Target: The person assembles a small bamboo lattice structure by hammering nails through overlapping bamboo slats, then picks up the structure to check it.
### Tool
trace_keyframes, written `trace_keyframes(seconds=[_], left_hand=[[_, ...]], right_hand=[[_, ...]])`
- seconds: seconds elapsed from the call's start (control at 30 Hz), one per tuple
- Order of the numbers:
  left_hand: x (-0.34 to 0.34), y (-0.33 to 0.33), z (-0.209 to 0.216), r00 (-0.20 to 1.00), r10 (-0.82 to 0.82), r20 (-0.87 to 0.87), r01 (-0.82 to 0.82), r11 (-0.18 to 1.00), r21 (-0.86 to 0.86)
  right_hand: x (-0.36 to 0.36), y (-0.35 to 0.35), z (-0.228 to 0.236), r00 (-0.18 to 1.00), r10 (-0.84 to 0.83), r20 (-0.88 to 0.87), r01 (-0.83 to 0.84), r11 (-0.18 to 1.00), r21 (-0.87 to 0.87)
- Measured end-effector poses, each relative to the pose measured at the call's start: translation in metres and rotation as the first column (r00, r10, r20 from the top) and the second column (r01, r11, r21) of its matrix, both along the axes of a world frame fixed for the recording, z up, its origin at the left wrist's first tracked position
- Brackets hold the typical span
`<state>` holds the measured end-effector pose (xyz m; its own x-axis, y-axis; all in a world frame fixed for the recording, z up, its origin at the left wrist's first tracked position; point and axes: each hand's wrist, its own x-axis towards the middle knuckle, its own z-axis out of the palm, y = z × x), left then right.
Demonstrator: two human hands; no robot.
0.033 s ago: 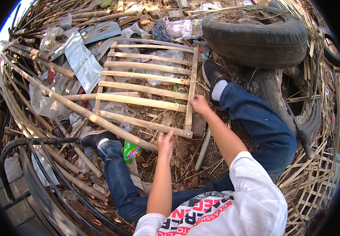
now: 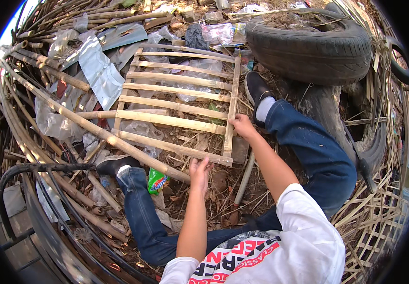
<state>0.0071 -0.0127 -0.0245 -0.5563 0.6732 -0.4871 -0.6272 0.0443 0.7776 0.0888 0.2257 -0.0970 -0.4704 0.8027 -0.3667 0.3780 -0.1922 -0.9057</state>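
A bamboo slat frame, made of several crosswise strips joined to two side rails, lies between my legs. My left hand is closed at its nearest strip, close to the right-hand corner, with the thumb raised. Higher up, my right hand pinches the right side rail, its thumb and fingers around the edge. Parts of the fingers on both hands are hidden by the bamboo. A long round bamboo pole slants beside the frame's lower left corner.
A worn tyre lies at the far right, by a tree stump. Black metal tubing curves at the left. Bamboo poles, plastic sheets and a green packet litter the ground. Woven bamboo lattice stands at right.
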Motion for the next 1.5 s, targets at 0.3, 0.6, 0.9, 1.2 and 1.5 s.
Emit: trace_keyframes(seconds=[0.3, 0.6, 0.9, 1.2, 1.5], left_hand=[[0.005, -0.006, 0.021, 0.994, 0.069, 0.080, -0.077, 0.992, 0.103], [0.007, -0.008, 0.020, 0.997, 0.053, 0.055, -0.060, 0.989, 0.138], [0.005, -0.010, 0.005, 0.987, 0.048, 0.152, -0.061, 0.995, 0.082], [0.000, -0.003, 0.031, 0.971, 0.145, 0.189, -0.169, 0.978, 0.122], [0.006, -0.008, 0.080, 0.969, 0.160, 0.186, -0.179, 0.979, 0.094]], right_hand=[[0.016, -0.006, 0.038, 0.938, 0.007, -0.347, -0.112, 0.953, -0.283], [0.020, -0.010, 0.046, 0.939, -0.038, -0.342, -0.066, 0.955, -0.289], [0.005, 0.007, 0.020, 0.996, -0.071, -0.051, 0.057, 0.971, -0.233], [-0.037, 0.057, 0.012, 0.951, -0.297, -0.086, 0.308, 0.937, 0.167], [-0.094, 0.150, -0.039, 0.762, -0.565, -0.317, 0.443, 0.811, -0.382]])
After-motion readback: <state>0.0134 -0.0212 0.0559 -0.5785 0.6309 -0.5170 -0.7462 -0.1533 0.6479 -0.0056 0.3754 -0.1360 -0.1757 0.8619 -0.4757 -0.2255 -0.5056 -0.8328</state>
